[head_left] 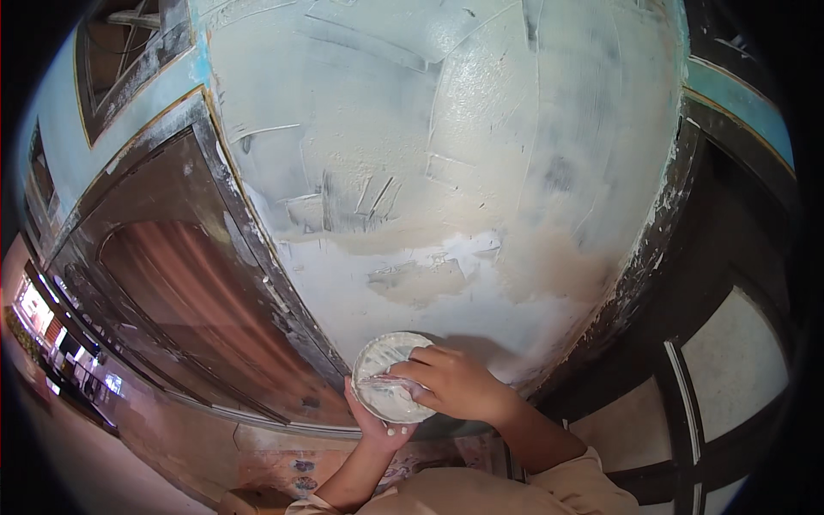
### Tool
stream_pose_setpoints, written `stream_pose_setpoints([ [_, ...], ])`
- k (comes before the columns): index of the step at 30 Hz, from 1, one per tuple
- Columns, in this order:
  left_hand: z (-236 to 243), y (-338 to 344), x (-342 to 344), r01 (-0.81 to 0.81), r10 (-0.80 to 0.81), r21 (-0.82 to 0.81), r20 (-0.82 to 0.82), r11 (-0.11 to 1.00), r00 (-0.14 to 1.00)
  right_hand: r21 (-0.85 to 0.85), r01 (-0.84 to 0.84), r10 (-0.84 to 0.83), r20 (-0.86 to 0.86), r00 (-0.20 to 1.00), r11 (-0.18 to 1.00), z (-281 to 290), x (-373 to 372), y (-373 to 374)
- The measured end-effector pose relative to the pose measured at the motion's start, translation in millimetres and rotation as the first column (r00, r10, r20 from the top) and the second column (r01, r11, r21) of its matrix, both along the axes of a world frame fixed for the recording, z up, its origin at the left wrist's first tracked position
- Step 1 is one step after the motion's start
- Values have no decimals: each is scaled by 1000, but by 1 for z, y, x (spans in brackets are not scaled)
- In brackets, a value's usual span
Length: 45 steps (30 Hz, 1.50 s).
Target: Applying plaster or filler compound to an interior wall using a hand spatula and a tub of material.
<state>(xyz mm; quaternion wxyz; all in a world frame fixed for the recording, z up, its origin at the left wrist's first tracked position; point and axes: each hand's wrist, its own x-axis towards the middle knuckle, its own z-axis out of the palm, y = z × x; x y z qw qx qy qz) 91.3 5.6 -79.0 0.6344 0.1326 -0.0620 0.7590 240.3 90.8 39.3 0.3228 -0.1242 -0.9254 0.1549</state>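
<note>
My left hand (375, 427) supports a shallow round bowl (384, 415) from below and from its left side, fingers closed against it. White putty (396, 401) coats the bowl's inside and rim. White specks stick to my left fingers. Over the bowl, my right hand (455, 378) is closed on a thin flat scraper (390, 378), smeared white and seen nearly edge-on; its grip is partly hidden by my fingers. The scraper's far end lies inside the bowl, towards its left rim. Just beyond the bowl rises a wall (481, 172) covered with uneven pale filler, with ridges and darker patches.
Left of the wall is a worn dark door frame (249, 223) with a reddish-brown curtain (206, 275) behind it. To the right stands a dark frame with pale panels (734, 360). Below, a stained mat or sheet (292, 459) covers part of the floor.
</note>
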Motion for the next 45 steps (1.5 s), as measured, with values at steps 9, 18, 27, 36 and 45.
stream_pose_setpoints([
  [9, 19, 1, -31, -88, 23, -352, -185, 932, 982, -522, 104, -172, -83, 982, 846, 6, -8, 9],
  [18, 32, -15, -64, -102, 89, -142, -90, 985, 992, -591, 27, -177, -198, 964, 806, -24, -34, 24],
  [27, 4, -30, -100, -158, 153, -205, -38, 966, 987, -400, 245, -380, -302, 875, 883, 35, -97, 30],
  [36, -2, -36, -111, -165, 152, -271, -70, 948, 986, -368, 350, -489, -415, 767, 862, 18, -88, 32],
  [45, -6, -31, -108, -74, 71, -264, -23, 962, 997, -293, 483, -561, -316, 765, 825, 16, -95, 32],
])
